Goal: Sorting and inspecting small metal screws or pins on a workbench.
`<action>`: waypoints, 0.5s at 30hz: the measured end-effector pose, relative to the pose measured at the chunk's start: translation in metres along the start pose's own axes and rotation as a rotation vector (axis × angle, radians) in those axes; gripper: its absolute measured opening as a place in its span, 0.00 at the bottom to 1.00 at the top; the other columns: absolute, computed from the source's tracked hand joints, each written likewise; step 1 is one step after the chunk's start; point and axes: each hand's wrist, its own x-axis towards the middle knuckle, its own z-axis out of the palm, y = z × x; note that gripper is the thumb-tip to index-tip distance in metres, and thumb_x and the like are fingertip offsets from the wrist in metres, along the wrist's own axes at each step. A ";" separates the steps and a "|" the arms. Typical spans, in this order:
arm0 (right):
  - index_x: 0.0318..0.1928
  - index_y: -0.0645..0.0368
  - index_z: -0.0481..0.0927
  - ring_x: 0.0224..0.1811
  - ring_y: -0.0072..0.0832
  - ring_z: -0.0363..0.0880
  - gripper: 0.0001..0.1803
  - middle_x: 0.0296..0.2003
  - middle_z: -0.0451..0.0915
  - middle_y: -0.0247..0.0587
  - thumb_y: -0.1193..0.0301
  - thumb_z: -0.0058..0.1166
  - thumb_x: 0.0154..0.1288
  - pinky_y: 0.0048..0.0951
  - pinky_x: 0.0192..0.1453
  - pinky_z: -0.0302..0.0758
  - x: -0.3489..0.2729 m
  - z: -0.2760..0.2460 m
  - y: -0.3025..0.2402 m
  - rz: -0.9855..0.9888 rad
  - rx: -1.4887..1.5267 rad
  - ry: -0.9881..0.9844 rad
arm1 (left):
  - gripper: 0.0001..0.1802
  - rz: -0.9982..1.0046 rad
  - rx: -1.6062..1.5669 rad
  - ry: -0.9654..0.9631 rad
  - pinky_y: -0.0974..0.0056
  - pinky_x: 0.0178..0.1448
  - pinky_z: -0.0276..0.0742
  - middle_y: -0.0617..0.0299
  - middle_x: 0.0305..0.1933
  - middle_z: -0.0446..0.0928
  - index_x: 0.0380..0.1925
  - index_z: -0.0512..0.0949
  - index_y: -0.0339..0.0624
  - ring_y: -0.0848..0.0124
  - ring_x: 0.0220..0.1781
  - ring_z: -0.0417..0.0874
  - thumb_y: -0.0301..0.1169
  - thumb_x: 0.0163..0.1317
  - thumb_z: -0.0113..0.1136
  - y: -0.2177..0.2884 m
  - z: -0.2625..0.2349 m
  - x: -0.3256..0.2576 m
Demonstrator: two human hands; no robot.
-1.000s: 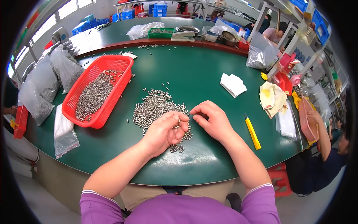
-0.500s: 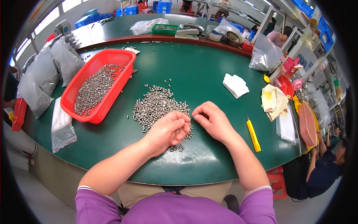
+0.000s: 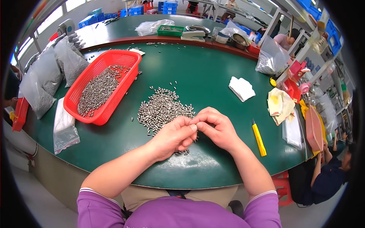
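Observation:
A pile of small silvery metal pieces [image 3: 161, 108], each short and rounded, lies on the green table [image 3: 197, 76] in front of me. At the pile's near right edge, my left hand [image 3: 173, 137] is closed, thumb against the curled fingers. My right hand [image 3: 215, 128] is closed too, thumb and forefinger pinched. The fingertips of both hands meet. Whatever they pinch is too small or hidden to make out. A few pieces show just beyond and below my left hand. Left of the pile stands a red perforated basket [image 3: 104, 117] holding many similar pieces.
A yellow utility knife [image 3: 259, 138] and a crumpled white cloth [image 3: 242, 89] lie to the right, near a stained cloth [image 3: 280, 104]. Filled plastic bags [image 3: 43, 78] line the far left. Flat plastic bags [image 3: 64, 131] lie beside the basket. A co-worker [image 3: 330, 167] sits at right.
My right hand has moved left and my left hand slightly right, so their fingertips, apart before, now meet. The whole view has shifted slightly.

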 end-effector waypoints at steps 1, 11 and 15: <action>0.39 0.58 0.80 0.39 0.25 0.74 0.07 0.34 0.76 0.35 0.77 0.53 0.60 0.24 0.43 0.72 0.000 0.000 -0.001 -0.074 -0.070 0.006 | 0.07 0.002 0.007 0.008 0.77 0.21 0.60 0.65 0.29 0.70 0.39 0.65 0.40 0.83 0.22 0.65 0.31 0.65 0.47 0.000 0.000 0.000; 0.35 0.55 0.80 0.35 0.29 0.74 0.06 0.30 0.74 0.34 0.77 0.56 0.54 0.27 0.39 0.72 0.002 -0.008 0.013 -0.003 -0.450 0.078 | 0.08 0.022 -0.072 0.075 0.74 0.20 0.56 0.60 0.28 0.71 0.35 0.69 0.40 0.79 0.19 0.63 0.32 0.64 0.41 0.002 -0.002 0.001; 0.33 0.50 0.81 0.40 0.33 0.74 0.07 0.32 0.75 0.34 0.74 0.58 0.51 0.33 0.43 0.73 0.002 -0.005 0.016 -0.042 -0.558 0.014 | 0.09 0.016 -0.098 0.040 0.74 0.20 0.56 0.59 0.28 0.71 0.36 0.69 0.39 0.78 0.19 0.63 0.32 0.64 0.40 0.002 -0.004 0.000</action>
